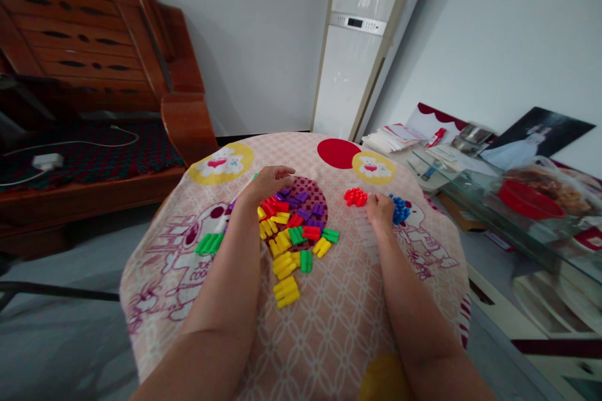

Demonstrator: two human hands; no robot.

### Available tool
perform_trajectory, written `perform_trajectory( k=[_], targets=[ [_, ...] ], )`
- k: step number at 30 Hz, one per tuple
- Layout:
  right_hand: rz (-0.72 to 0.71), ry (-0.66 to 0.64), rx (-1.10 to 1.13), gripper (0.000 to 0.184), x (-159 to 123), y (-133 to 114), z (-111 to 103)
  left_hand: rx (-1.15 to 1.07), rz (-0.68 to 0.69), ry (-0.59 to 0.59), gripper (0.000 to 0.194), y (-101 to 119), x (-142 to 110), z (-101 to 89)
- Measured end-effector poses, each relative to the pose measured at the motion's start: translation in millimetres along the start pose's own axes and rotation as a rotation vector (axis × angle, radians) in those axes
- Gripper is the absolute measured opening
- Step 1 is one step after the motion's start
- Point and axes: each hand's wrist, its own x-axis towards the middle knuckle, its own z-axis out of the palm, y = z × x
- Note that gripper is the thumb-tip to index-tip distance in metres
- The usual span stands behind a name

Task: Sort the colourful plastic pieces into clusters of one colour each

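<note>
A heap of small plastic blocks [294,229] in yellow, red, purple and green lies in the middle of a cloth-covered table [338,313]. My left hand [267,183] rests at the far left edge of the heap, fingers curved over the blocks; whether it grips one is hidden. My right hand [380,210] sits to the right, fingers curled down on the cloth between a cluster of red blocks [355,197] and a cluster of blue blocks [401,208]. What the right fingers hold, if anything, is hidden.
A green block pair [209,243] lies apart at the left. A wooden bench [94,106] stands at the left, a tall white unit [357,44] behind the table, and a glass table [517,207] with a red bowl, papers and a photo at the right.
</note>
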Motion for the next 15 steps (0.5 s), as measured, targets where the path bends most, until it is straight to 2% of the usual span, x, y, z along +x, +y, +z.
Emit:
perform_trajectory(
  k=[4, 8, 15],
  targets=[
    [-0.051, 0.101, 0.079, 0.037, -1.3, 5.1, -1.3, 0.273, -0.045, -0.002, 0.039, 1.5, -3.1, -11.9],
    [-0.135, 0.214, 0.137, 0.034, -10.8, -1.0, -5.8, 0.464, -0.113, -0.038, 0.028, 4.5, -7.5, -19.4],
    [-0.345, 0.137, 0.294, 0.041, -35.0, -22.1, 1.3, 0.569, -0.117, -0.285, 0.023, 2.1, -4.9, -17.6]
  ],
)
